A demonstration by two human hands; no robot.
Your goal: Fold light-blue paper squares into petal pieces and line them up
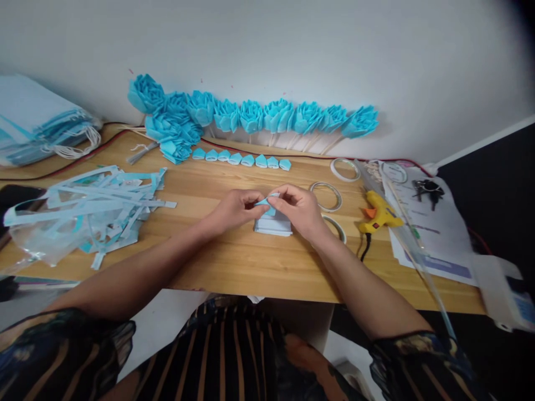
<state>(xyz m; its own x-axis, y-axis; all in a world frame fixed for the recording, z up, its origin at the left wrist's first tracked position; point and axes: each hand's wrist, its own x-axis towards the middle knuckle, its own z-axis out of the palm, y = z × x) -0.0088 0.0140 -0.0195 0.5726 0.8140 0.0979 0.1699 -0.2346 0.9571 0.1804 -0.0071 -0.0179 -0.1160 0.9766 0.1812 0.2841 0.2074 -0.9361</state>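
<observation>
A small piece of light-blue fabric [271, 210] is pinched between my left hand [236, 209] and my right hand [300, 209], thumbs against its near side. Both hands are closed, fingertips almost meeting. Just under them lies a stack of pale rectangular pieces [273, 226] on the wooden table [234, 262]. Beyond my hands runs a row of small folded blue petals [235, 159]. Several blue fabric flowers [251, 116] on thin sticks lean on the wall behind that row.
Cut strips [104, 195] are heaped on the left, in front of a stack of blue-white sheets [37, 120]. To the right are tape rolls [326, 196], a yellow glue gun [378, 213], printed papers [443, 228] and keys [429, 188]. A red-black cable [234, 149] crosses the back.
</observation>
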